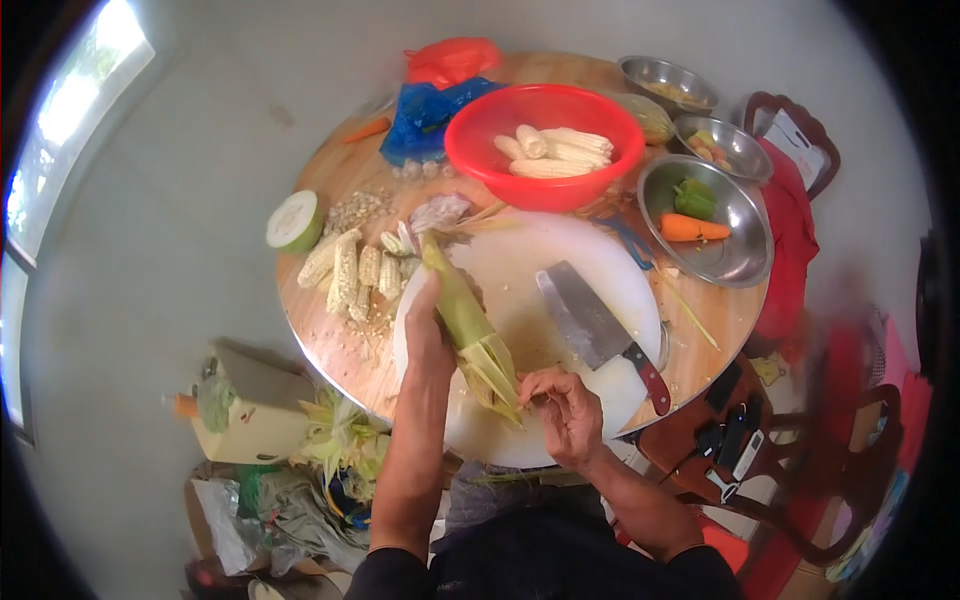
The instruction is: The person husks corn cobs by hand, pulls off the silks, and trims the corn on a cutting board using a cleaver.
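Observation:
My left hand [424, 325] is wrapped round an ear of corn [462, 305] in its pale green husk, held slanting over a round white cutting board [520, 245]. The leaves hang loose at the ear's lower end. There my right hand [566, 412] has its fingers pinched at the edge of the husk; the exact bit between the fingertips is small. A cleaver [585, 315] with a dark red handle lies on the board, right of the ear, its handle toward the lower right. Stripped corn cobs [345, 275] are piled on the table left of the board.
A red basin [470, 165] of peeled corn stands behind the board. At right, a steel bowl [750, 235] holds a carrot and a green pepper, with smaller bowls beyond. A cut gourd [294, 222] sits at the table's left edge. Husks [345, 440] fill a container below.

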`<state>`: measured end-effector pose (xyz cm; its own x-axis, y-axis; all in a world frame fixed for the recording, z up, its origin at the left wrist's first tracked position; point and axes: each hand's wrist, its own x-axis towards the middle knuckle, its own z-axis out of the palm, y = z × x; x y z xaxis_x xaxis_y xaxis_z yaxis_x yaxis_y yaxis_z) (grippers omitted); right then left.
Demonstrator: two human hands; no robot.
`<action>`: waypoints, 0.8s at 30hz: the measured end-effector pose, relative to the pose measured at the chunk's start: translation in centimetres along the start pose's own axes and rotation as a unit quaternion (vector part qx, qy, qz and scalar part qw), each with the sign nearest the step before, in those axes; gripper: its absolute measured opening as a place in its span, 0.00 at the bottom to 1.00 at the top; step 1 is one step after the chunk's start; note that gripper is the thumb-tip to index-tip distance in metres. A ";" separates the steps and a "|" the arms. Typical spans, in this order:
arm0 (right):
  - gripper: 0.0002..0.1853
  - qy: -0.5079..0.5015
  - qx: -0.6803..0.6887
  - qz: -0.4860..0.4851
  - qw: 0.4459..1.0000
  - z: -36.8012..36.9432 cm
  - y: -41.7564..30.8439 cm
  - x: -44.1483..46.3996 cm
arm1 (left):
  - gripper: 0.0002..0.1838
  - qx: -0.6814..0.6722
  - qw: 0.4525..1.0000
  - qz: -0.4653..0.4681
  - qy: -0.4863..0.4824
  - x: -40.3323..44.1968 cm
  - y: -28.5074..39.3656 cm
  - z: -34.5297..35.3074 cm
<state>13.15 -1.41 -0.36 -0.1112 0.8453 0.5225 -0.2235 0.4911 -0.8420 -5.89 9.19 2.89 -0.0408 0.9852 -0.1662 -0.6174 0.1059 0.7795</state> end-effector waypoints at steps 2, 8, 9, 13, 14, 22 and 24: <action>0.06 -0.026 -0.016 0.020 0.999 -0.1 0.1 0.1 | 0.25 -0.016 0.997 0.031 0.064 -0.1 0.3 0.3; 0.07 0.010 -0.034 0.042 0.998 2.9 -1.3 5.5 | 0.21 0.098 0.992 0.022 0.077 0.8 -1.0 0.1; 0.09 0.009 0.009 0.109 0.994 3.5 -0.9 5.6 | 0.20 0.119 0.990 0.021 0.074 1.2 -0.7 -0.2; 0.11 0.011 0.001 0.169 0.985 4.1 -1.4 2.1 | 0.16 0.084 0.989 0.038 0.114 4.3 1.6 -4.2; 0.10 0.019 -0.005 0.179 0.984 4.0 -1.4 0.4 | 0.15 0.028 0.992 0.035 0.118 5.0 1.9 -5.3; 0.08 0.121 0.152 0.177 0.965 3.1 0.5 0.1 | 0.15 -0.019 0.991 0.066 0.112 4.7 2.0 -5.3; 0.08 0.106 0.174 0.172 0.964 2.6 0.4 0.2 | 0.16 -0.067 0.986 0.112 0.100 4.9 1.8 -5.4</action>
<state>10.56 -1.61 -0.20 -0.0449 0.9876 0.1505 -0.5244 0.1050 -0.8450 -11.43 13.50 0.21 -0.3337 0.9342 -0.1261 -0.6731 -0.1425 0.7257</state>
